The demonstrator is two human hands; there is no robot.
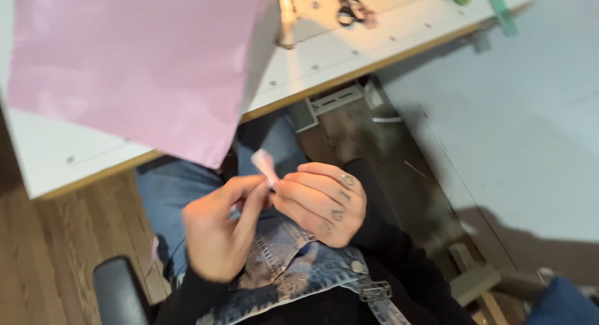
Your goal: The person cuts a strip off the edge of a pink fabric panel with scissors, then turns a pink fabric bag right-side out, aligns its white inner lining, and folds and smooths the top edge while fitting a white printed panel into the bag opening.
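View: a head camera looks down past a table edge onto the person's lap; the picture is slightly blurred.

Left hand (218, 228): in the lower middle of the frame, fingers bent, thumb and forefinger pinched on the lower end of a small pink paper piece (264, 165).

Right hand (321, 203): just right of the left hand and touching it at the fingertips, curled closed, also pinching the paper piece from the other side.

Paper piece: small, pale pink, narrow and creased, its free end poking up and to the left above the two hands; it sits at the middle of the frame, above the lap.

Progress: judging from its shape, the piece already looks folded or rolled into a slim strip; the blur hides how many folds it has, and whether more shaping remains cannot be told.

Pink sheet (134, 63): a large flat sheet fills the upper left, lying on the table and hanging over its near edge, well apart from the hands.

Table (324, 57): white top with a wooden edge, running across the top of the frame.

Scissors (348, 8): dark handles, at the top middle of the table, far from the hands.

Clothing: blue denim overalls (299, 262) over black sleeves.

Floor (50, 256): brown wooden boards at lower left.
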